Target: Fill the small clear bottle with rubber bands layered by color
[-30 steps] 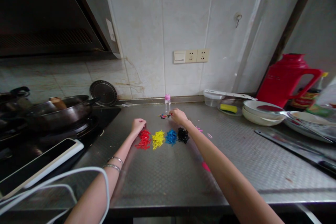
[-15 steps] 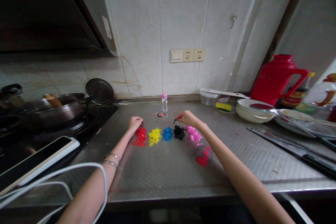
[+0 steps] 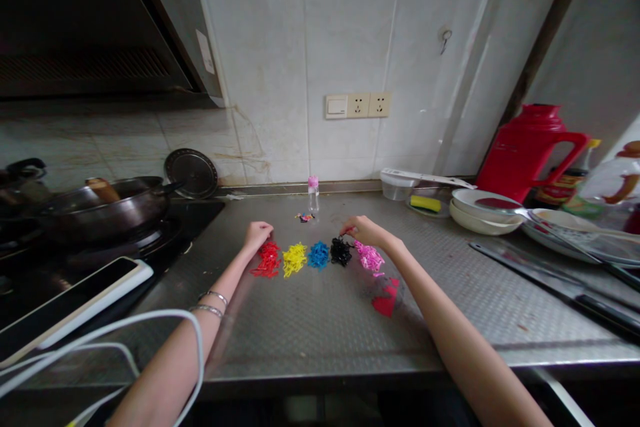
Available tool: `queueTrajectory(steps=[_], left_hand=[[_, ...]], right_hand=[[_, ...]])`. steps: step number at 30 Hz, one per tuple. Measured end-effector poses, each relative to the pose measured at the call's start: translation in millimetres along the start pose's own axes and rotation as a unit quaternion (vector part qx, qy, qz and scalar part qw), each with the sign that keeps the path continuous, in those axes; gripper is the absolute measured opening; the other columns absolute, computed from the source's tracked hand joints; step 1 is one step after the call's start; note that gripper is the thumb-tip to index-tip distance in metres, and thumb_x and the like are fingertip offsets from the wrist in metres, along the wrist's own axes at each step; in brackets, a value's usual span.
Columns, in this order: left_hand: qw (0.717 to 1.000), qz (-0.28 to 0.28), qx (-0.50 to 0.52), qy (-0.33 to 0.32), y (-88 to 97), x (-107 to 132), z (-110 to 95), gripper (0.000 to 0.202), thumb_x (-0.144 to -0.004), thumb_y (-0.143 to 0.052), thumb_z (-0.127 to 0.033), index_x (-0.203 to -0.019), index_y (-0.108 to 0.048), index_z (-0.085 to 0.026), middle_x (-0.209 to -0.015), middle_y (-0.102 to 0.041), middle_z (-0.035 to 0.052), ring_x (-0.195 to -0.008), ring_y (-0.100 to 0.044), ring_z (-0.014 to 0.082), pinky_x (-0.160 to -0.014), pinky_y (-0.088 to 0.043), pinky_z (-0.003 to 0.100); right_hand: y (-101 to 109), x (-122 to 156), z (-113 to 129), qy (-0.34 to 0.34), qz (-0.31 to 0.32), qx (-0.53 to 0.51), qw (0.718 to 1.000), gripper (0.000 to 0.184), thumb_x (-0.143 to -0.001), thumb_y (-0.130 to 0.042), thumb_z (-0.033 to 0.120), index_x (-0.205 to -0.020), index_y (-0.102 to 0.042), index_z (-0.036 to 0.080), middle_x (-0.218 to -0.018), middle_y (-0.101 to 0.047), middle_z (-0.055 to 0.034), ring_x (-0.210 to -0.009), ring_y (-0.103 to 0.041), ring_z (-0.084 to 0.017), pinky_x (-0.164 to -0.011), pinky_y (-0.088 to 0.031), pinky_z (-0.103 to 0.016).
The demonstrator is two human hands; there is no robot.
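In the head view, the right hand (image 3: pixel 365 230) was at the far edge of the black rubber-band pile (image 3: pixel 341 253); whether it pinched a band, I could not tell. Left of it lay the blue pile (image 3: pixel 319 255), yellow pile (image 3: pixel 295 259) and red pile (image 3: pixel 268 260), also the left hand (image 3: pixel 257 234), curled closed.

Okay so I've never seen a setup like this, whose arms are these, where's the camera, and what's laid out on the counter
No machine here: these are a person's bare hands, seen by one camera worn on the head, looking forward and down. On the metal counter lie, left to right, a red pile, yellow pile, blue pile, black pile and pink pile. Beyond them are a mixed-color heap and a pink-topped bottle. The left hand is curled beside the red pile; the right hand is at the black pile's far edge. I can't tell whether either holds anything.
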State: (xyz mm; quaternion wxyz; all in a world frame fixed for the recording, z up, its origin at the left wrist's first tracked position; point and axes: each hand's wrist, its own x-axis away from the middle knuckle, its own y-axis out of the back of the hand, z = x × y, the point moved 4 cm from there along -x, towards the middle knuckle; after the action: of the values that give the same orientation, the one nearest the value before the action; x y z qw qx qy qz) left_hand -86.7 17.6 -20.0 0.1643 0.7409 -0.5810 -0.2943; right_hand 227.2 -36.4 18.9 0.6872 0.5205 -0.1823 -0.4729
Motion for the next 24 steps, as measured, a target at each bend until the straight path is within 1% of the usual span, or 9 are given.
queueTrajectory(steps=[7,11,15,19,24], left_hand=[[1.0,0.003,0.003,-0.001,0.1,1.8,-1.9,0.017,-0.061,-0.051,-0.023,-0.062,-0.065,-0.013,-0.05,-0.058,0.0019,-0.05,-0.052,0.012,-0.05,-0.036,0.02],[1.0,0.003,0.002,-0.003,0.5,2.7,-3.1,0.017,-0.061,-0.051,-0.023,-0.061,-0.065,-0.013,-0.05,-0.058,0.0021,-0.05,-0.052,0.0122,-0.05,-0.037,0.02],[1.0,0.005,-0.003,-0.008,-0.1,1.8,-2.8,0.018,-0.062,-0.05,-0.023,-0.062,-0.066,-0.013,-0.05,-0.058,0.0021,-0.051,-0.052,0.0123,-0.05,-0.036,0.021],[1.0,0.007,-0.004,-0.01,-1.0,0.6,-1.7,0.018,-0.062,-0.05,-0.023,-0.061,-0.065,-0.013,-0.05,-0.058,0.0019,-0.051,-0.052,0.0121,-0.051,-0.036,0.02],[1.0,0.009,-0.003,-0.012,-0.7,1.1,-1.8,0.018,-0.062,-0.05,-0.023,-0.062,-0.065,-0.013,-0.05,-0.058,0.002,-0.051,-0.052,0.0121,-0.051,-0.036,0.02]], right_hand=[[-1.0,0.9,-0.7,-0.012,-0.014,0.018,1.0,0.034,-0.072,-0.045,0.006,-0.089,-0.068,0.023,-0.089,-0.068,-0.0019,-0.084,-0.06,-0.015,-0.075,-0.043,-0.02],[0.1,0.3,0.1,-0.012,-0.013,0.017,1.0,0.033,-0.073,-0.045,0.008,-0.093,-0.067,0.022,-0.088,-0.067,-0.0033,-0.081,-0.06,-0.014,-0.072,-0.043,-0.02],[4.3,0.3,3.1,-0.008,-0.028,0.015,0.999,0.032,-0.072,-0.046,0.008,-0.094,-0.066,0.02,-0.085,-0.067,-0.004,-0.076,-0.059,-0.013,-0.069,-0.043,-0.02],[7.3,1.1,5.1,-0.003,-0.044,0.014,0.999,0.033,-0.072,-0.044,0.006,-0.091,-0.067,0.019,-0.09,-0.066,-0.0042,-0.082,-0.058,-0.014,-0.072,-0.043,-0.021],[3.4,0.9,3.8,0.011,-0.036,0.021,0.999,0.032,-0.073,-0.044,0.005,-0.087,-0.068,0.021,-0.088,-0.066,-0.004,-0.083,-0.058,-0.014,-0.076,-0.042,-0.022]])
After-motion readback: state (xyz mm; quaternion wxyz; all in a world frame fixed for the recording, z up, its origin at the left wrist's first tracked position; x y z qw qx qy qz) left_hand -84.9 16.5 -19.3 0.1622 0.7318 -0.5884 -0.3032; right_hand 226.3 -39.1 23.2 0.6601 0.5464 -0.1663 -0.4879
